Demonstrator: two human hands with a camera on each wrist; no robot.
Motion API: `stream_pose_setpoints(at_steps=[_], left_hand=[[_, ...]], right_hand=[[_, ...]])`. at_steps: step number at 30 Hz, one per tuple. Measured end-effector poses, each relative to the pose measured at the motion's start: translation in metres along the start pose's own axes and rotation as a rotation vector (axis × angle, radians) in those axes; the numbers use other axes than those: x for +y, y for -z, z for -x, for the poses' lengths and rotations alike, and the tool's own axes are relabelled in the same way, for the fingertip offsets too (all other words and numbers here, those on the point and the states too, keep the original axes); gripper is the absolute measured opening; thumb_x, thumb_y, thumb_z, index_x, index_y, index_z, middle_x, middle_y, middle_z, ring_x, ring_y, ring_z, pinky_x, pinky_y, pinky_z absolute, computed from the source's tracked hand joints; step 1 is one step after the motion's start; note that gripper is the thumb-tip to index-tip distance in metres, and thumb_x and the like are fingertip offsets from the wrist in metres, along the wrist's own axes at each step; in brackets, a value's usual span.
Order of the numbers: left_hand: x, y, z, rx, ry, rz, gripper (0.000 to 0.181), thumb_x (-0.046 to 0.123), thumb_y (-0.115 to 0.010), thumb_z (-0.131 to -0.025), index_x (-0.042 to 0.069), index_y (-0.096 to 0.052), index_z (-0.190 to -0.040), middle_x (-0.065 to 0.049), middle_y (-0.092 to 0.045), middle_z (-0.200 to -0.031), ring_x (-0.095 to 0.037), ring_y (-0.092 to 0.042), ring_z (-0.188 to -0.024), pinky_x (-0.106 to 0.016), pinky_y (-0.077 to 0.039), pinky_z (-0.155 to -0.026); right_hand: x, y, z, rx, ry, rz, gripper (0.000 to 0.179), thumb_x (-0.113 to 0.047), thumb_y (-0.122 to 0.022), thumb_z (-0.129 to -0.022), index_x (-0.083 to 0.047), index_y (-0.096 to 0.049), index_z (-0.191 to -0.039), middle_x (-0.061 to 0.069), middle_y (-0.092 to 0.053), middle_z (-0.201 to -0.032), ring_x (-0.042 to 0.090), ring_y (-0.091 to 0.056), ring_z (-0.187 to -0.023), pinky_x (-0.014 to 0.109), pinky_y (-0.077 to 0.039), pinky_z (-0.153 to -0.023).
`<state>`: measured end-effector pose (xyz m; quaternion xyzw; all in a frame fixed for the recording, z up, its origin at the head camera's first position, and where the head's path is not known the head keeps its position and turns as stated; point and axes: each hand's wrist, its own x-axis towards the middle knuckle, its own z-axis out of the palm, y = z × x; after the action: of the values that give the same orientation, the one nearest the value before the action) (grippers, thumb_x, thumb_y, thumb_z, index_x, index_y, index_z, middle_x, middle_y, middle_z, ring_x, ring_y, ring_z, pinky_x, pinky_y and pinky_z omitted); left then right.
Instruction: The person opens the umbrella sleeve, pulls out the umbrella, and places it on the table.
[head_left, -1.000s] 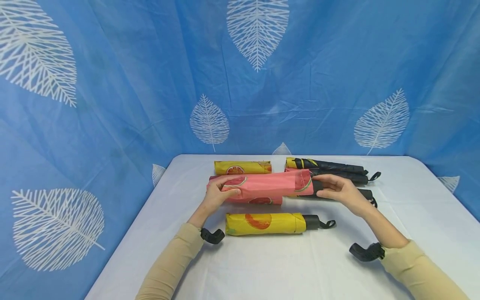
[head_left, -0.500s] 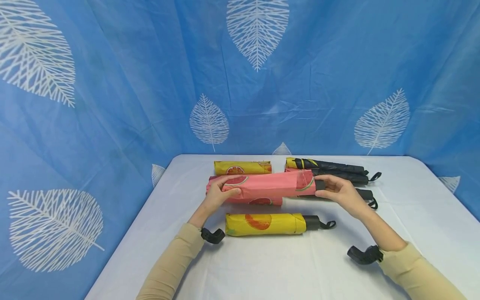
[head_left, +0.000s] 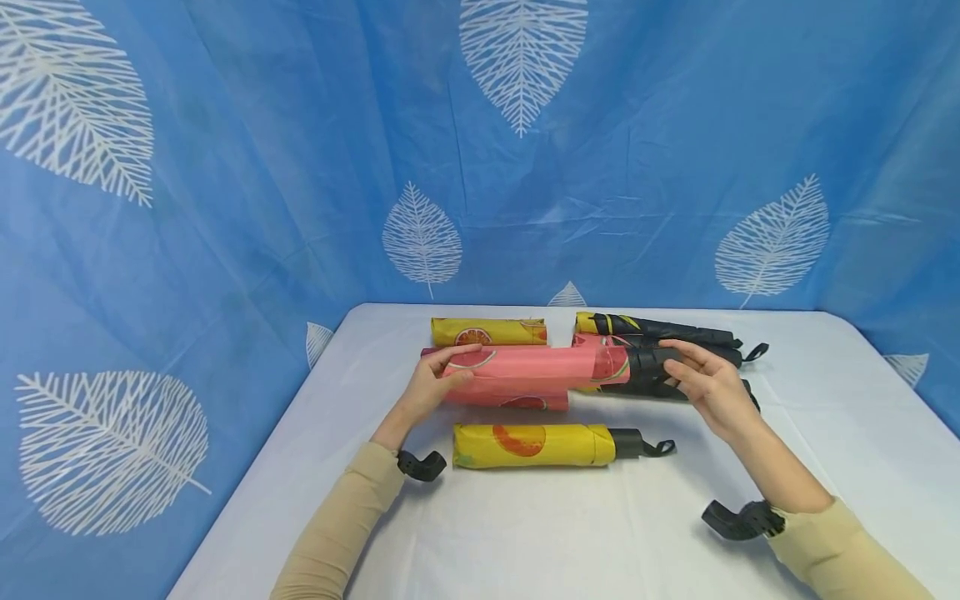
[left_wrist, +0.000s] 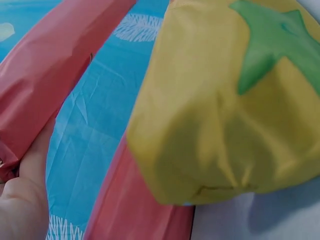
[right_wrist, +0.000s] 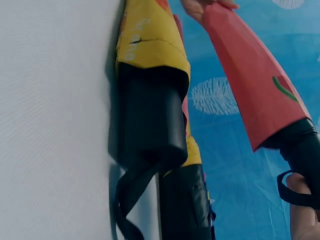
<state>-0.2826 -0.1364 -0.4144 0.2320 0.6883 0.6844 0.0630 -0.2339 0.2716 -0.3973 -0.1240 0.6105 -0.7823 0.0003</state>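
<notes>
- Your left hand (head_left: 429,387) pinches the pink sleeve (head_left: 536,367) at its left end.
- Your right hand (head_left: 712,392) grips the black umbrella (right_wrist: 302,147) sticking out of the sleeve's right end.
- Sleeve: watermelon print, near level, held above the white surface (head_left: 570,533).
- Yellow umbrella (head_left: 532,446) lies nearer you; black umbrellas (head_left: 667,331) behind, right.
- Blue leaf-print curtain (head_left: 300,167) at back.
</notes>
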Motion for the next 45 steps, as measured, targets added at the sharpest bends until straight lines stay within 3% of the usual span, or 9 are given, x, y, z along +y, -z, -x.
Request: stream_pose_setpoints(at_steps=[5,10,16,23,28,31,35,36,45], left_hand=[[0.013,-0.002,0.007,0.001,-0.008,-0.01,0.041,-0.001,-0.057,-0.092,-0.004,-0.051,-0.133,-0.007,-0.057,-0.124,-0.013,-0.057,-0.099,-0.027,-0.05,-0.08],[0.024,-0.001,0.013,0.016,-0.006,-0.031,0.041,0.003,-0.059,-0.092,-0.003,-0.053,-0.132,-0.001,-0.061,-0.117,-0.013,-0.059,-0.094,-0.027,-0.05,-0.079],[0.029,0.007,0.019,0.047,-0.015,-0.111,0.04,0.005,-0.058,-0.092,-0.002,-0.053,-0.131,0.006,-0.05,-0.064,-0.014,-0.046,-0.059,-0.033,-0.042,-0.056],[0.019,0.021,0.019,0.072,0.016,-0.042,0.041,0.0,-0.054,-0.094,-0.007,-0.048,-0.134,-0.004,-0.057,-0.123,-0.014,-0.057,-0.101,-0.028,-0.049,-0.084],[0.008,0.033,0.018,0.091,0.032,-0.036,0.042,0.005,-0.056,-0.095,-0.005,-0.048,-0.135,0.003,-0.055,-0.086,-0.009,-0.05,-0.07,-0.027,-0.042,-0.063],[0.014,0.034,0.021,0.097,0.033,-0.038,0.041,0.005,-0.054,-0.095,-0.004,-0.048,-0.135,0.003,-0.053,-0.085,-0.009,-0.044,-0.067,-0.028,-0.036,-0.059],[0.027,0.031,0.026,0.093,0.026,0.005,0.04,0.001,-0.052,-0.095,-0.008,-0.047,-0.134,0.003,-0.059,-0.112,-0.009,-0.056,-0.088,-0.022,-0.048,-0.075],[0.03,0.031,0.028,0.087,0.017,0.01,0.039,0.0,-0.052,-0.095,-0.01,-0.046,-0.133,0.003,-0.061,-0.103,-0.009,-0.056,-0.084,-0.022,-0.047,-0.073],[0.009,0.043,0.025,0.119,0.014,0.095,0.037,0.0,-0.052,-0.096,-0.012,-0.047,-0.131,-0.002,-0.059,-0.117,-0.011,-0.059,-0.092,-0.021,-0.05,-0.079]], right_hand=[[0.0,0.009,0.007,0.007,0.008,-0.041,0.032,0.004,-0.05,-0.095,-0.014,-0.064,-0.118,0.0,-0.059,-0.097,0.012,-0.059,-0.075,0.02,-0.049,-0.064],[-0.002,0.017,0.012,0.022,0.029,-0.064,0.032,0.005,-0.05,-0.095,-0.014,-0.065,-0.116,-0.001,-0.059,-0.098,0.011,-0.058,-0.075,0.019,-0.048,-0.062],[-0.006,0.025,0.016,0.033,0.04,-0.093,0.032,0.005,-0.049,-0.095,-0.013,-0.064,-0.117,0.0,-0.057,-0.1,0.011,-0.057,-0.075,0.018,-0.048,-0.062],[-0.007,0.037,0.021,0.029,0.059,-0.165,0.035,0.008,-0.044,-0.096,-0.011,-0.064,-0.118,0.002,-0.055,-0.099,0.009,-0.052,-0.068,0.018,-0.034,-0.048],[-0.008,0.045,0.026,0.04,0.05,-0.199,0.035,0.007,-0.044,-0.097,-0.011,-0.063,-0.12,0.003,-0.048,-0.113,0.006,-0.047,-0.064,0.017,-0.028,-0.045],[-0.008,0.05,0.028,0.039,0.051,-0.209,0.036,0.007,-0.043,-0.097,-0.012,-0.062,-0.122,0.004,-0.042,-0.12,0.005,-0.044,-0.063,0.017,-0.027,-0.045],[-0.009,0.059,0.031,0.022,0.071,-0.238,0.038,0.008,-0.039,-0.098,-0.01,-0.06,-0.125,0.005,-0.035,-0.124,0.005,-0.041,-0.064,0.016,-0.027,-0.047],[-0.009,0.061,0.032,0.019,0.076,-0.243,0.038,0.008,-0.039,-0.098,-0.009,-0.059,-0.125,0.006,-0.035,-0.124,0.005,-0.042,-0.065,0.016,-0.027,-0.047],[-0.007,0.08,0.039,0.012,0.103,-0.254,0.039,0.01,-0.036,-0.098,-0.004,-0.059,-0.125,0.006,-0.034,-0.124,0.009,-0.054,-0.082,0.015,-0.037,-0.05]])
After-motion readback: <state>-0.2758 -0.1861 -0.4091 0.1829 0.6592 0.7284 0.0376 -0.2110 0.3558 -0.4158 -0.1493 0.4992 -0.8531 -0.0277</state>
